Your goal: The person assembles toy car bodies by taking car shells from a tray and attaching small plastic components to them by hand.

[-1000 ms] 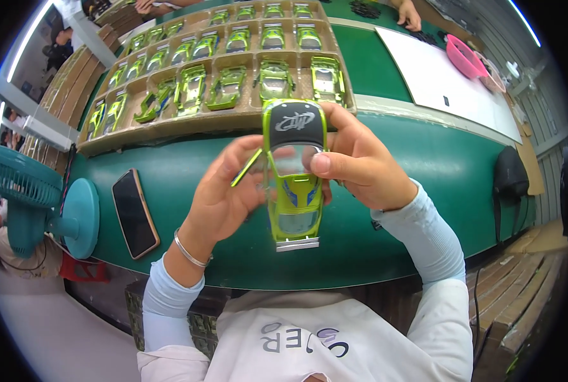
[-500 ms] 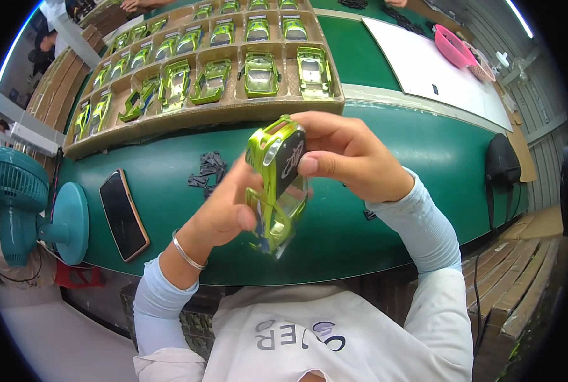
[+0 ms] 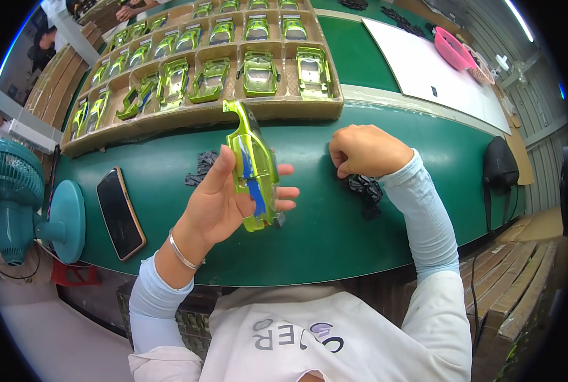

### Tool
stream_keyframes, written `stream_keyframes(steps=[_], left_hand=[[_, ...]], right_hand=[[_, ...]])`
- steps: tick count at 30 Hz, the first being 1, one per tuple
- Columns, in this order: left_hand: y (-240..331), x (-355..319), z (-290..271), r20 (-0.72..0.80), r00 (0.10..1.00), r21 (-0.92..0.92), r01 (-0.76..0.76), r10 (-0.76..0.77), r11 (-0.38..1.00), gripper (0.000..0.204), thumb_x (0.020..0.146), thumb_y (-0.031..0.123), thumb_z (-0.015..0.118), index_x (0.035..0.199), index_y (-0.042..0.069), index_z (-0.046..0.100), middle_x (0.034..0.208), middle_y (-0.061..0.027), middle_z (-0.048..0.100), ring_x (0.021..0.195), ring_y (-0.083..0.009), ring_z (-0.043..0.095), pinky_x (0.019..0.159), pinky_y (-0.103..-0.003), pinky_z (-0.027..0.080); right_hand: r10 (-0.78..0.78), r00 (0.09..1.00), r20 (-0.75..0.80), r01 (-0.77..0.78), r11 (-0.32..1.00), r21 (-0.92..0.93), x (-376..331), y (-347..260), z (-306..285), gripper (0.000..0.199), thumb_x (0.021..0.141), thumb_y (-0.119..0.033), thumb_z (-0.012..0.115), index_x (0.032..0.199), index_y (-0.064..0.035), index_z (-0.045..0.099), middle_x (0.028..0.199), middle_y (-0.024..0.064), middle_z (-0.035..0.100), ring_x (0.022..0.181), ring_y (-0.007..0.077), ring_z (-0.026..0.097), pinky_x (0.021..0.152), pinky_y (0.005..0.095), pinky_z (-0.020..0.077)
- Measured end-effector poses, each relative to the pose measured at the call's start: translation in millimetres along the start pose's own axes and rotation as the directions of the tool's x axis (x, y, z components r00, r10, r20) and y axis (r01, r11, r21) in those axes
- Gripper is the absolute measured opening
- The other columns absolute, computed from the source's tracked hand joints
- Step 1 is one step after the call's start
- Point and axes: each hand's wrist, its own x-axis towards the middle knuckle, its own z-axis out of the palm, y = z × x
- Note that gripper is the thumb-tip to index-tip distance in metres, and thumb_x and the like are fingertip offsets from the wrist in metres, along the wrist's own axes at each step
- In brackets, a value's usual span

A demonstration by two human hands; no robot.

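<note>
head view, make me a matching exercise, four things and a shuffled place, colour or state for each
Things
1. Held toy car body
2. Phone
3. Fan
4. Right hand

Places, colours, states
A. Lying flat, screen dark
B. Fingers curled, at a pile of black parts
C. In the left hand
D. Teal, at the far left

Right pairs: 1-C, 2-A, 3-D, 4-B

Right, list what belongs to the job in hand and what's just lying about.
Likely in the job: green car body in left hand; black parts by right hand; cardboard tray of car bodies.

Likely lying about: phone; teal fan; black bag.
</note>
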Motion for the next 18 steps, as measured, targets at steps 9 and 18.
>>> stream_keyframes(steps=[9,18], left_hand=[[8,0,-10,0.163,0.980,0.132,-0.138,0.116,0.982,0.065,0.083,0.049,0.049,0.127,0.004,0.032,0.124,-0.0258,0.038,0.113,-0.0397,0.042,0.091,-0.052,0.039],[12,1,25,-0.102,0.973,-0.052,-0.213,0.207,0.976,0.068,0.087,0.053,0.035,0.133,0.004,0.023,0.132,-0.0267,0.027,0.119,-0.0434,0.033,0.095,-0.056,0.032]], right_hand=[[-0.017,1.000,0.008,0.007,0.738,0.675,-1,-5,-19,0.011,0.077,-0.009,0.060,0.079,0.0003,0.053,0.065,0.0059,0.057,0.058,0.0141,0.057,0.050,0.0261,0.0461],[-0.001,0.955,-0.297,0.274,0.388,0.880,-6,-16,-22,0.012,0.078,-0.004,0.059,0.087,0.0031,0.054,0.069,0.0044,0.057,0.059,0.0099,0.056,0.053,0.0213,0.0480]])
